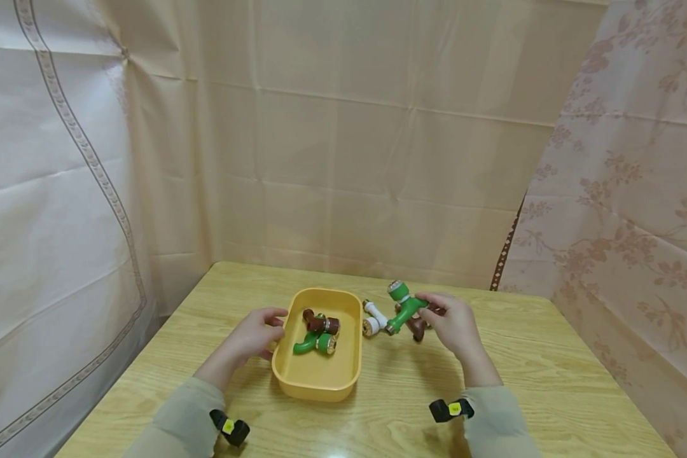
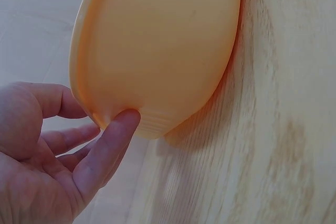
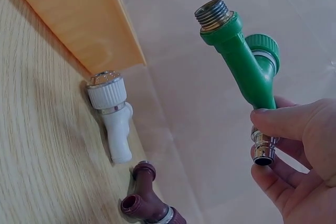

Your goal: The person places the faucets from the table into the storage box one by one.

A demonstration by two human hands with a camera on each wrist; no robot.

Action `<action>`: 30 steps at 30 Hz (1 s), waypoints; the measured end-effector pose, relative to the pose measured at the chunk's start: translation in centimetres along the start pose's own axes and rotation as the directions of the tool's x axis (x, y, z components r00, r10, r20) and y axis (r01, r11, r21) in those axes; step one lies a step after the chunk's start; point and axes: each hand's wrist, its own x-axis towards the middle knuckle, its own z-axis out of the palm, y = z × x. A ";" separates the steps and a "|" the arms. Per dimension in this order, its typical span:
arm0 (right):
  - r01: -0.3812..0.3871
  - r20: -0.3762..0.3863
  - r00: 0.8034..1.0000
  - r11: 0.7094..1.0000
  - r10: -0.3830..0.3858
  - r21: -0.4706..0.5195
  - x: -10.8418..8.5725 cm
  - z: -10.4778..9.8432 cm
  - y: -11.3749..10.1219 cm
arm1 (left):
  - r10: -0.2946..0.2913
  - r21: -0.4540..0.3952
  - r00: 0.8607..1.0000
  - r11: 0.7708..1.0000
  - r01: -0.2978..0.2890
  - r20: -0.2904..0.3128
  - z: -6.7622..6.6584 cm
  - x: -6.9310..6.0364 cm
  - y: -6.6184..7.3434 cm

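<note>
Above the table my right hand (image 1: 449, 321) pinches a green tap (image 3: 244, 69) near its shiny metal spout end. Its threaded metal inlet points away from the hand in the right wrist view. At the left side of a yellow plastic bin (image 1: 316, 392), my left hand (image 1: 254, 334) rests its fairly straight fingers against the outer wall and rim. Inside the bin lie a brown tap (image 1: 331, 326) and another green tap (image 1: 305, 345), the brown one partly over the green. A white tap (image 3: 117, 129) and a brown tap (image 3: 147, 200) lie on the table, between bin and right hand.
The bin stands on a light wooden table (image 1: 521, 356). Beige cloth (image 1: 366, 152) hangs behind it, with a patterned curtain (image 1: 635, 191) at the right and a pale cloth (image 1: 51, 222) at the left. Both wrists carry black straps.
</note>
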 end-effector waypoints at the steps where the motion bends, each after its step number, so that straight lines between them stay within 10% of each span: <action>1: 0.000 0.001 1.000 1.000 0.000 0.002 0.0 0.0 0.0 | -0.001 -0.001 1.000 1.000 0.001 0.000 0.0 0.0 0.0; 30: 0.040 0.053 0.998 0.999 -0.041 0.023 -0.1 2.3 -1.4 | -0.008 -0.011 1.000 1.000 0.008 0.003 0.0 0.4 -0.3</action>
